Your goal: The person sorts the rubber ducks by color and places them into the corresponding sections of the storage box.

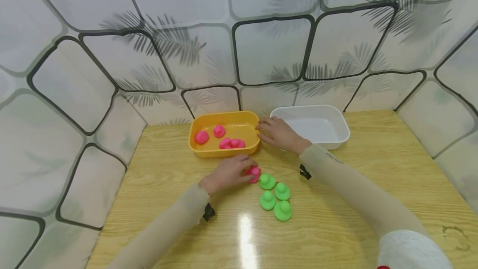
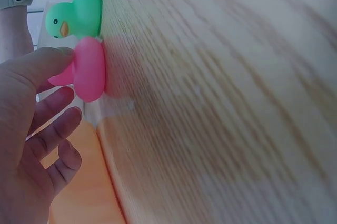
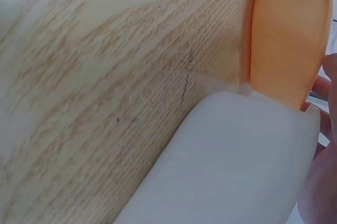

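My left hand [image 1: 228, 174] pinches a pink rubber duck [image 1: 255, 173] on the table, just in front of the yellow tray [image 1: 207, 153]. In the left wrist view the thumb lies against the pink duck [image 2: 90, 71], with the other fingers loosely bent. Several green rubber ducks [image 1: 282, 191] sit in a cluster to the right of that hand. Reaching over the table, my right hand [image 1: 281, 134] has its relaxed fingertips right at the yellow tray's right rim. Several pink rubber ducks [image 1: 202, 137] lie inside this tray.
A white tray [image 1: 317, 124] stands at the back, right of the yellow one; my right hand overlaps its left end. The wooden table [image 1: 164, 186] meets a curtain [image 1: 274, 53] with dark outlines and leaf prints at the back and sides.
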`<action>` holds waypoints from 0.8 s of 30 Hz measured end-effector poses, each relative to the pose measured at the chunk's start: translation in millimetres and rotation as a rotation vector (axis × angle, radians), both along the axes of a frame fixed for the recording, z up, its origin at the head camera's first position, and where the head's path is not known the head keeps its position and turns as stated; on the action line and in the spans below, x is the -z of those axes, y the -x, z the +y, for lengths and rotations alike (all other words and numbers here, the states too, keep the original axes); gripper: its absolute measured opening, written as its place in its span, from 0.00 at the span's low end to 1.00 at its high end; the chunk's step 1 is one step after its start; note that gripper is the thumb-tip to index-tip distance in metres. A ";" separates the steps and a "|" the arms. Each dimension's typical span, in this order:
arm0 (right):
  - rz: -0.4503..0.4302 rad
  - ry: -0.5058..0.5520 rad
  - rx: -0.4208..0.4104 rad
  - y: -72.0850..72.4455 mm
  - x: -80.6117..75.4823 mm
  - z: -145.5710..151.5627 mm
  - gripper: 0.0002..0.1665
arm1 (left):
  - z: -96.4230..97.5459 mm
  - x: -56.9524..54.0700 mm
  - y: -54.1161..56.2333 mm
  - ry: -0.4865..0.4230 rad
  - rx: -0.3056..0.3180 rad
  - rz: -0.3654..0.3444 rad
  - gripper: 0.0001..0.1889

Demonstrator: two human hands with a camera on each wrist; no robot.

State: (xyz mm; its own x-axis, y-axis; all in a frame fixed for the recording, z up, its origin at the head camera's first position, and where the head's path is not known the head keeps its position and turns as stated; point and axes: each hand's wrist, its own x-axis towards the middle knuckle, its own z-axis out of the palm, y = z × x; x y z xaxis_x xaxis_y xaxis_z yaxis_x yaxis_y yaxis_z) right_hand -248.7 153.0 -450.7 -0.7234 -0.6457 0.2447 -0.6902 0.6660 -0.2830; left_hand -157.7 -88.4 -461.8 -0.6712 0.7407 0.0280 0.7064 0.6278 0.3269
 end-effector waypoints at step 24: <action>0.024 -0.003 -0.004 -1.1 -2.1 -1.1 0.19 | -15.2 -17.4 -5.2 0.046 0.003 -0.026 0.17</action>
State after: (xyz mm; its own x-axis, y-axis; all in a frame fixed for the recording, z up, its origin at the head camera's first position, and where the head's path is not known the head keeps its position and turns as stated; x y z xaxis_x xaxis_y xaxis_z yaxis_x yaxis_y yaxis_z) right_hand -247.6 151.8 -448.7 -0.7150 -0.6492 0.2595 -0.6992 0.6642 -0.2645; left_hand -152.5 -103.6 -444.4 -0.6693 0.7427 -0.0233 0.6998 0.6406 0.3160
